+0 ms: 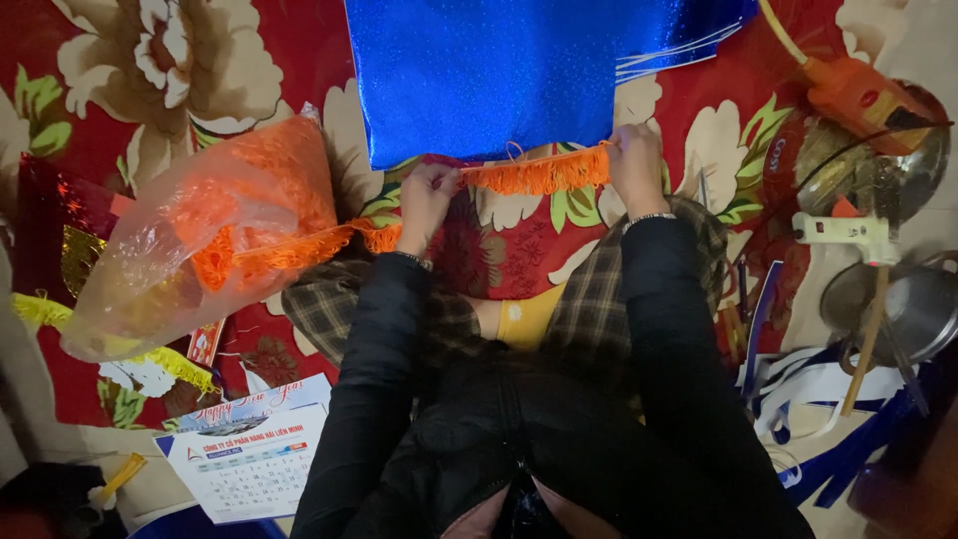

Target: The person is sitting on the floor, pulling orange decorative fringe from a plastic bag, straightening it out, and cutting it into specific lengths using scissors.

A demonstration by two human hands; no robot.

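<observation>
I had both hands up front, working along the lower edge of the glittery blue sheet [519,70], which lay flat on the red floral blanket [200,60]. My left hand [427,205] was pinched shut on the orange fringe trim [544,172], approx. at the sheet's left corner. My right hand [636,165] was closed on the same trim at its other end, pressing it vs. the blue edge. The trim ran taut between the two hands, touching the sheet's border. Left of my left hand the trim carried on into a clear plastic bag [190,250], which held more orange fringe bunched inside and lay just beside the sheet.

Right side: an orange tool w/ a yellow cord [858,95] lay near a round metal lid [883,165], and a white glue gun [848,235] sat just below it, next to a second metal pan [913,304]. A wooden stick [866,339] leaned across that pan. White and blue strips [828,399] lay bottom right. Bottom left a printed calendar sheet [249,459] lay by my knee, w/ yellow fringe [150,354] just above it, partly under the bag.
</observation>
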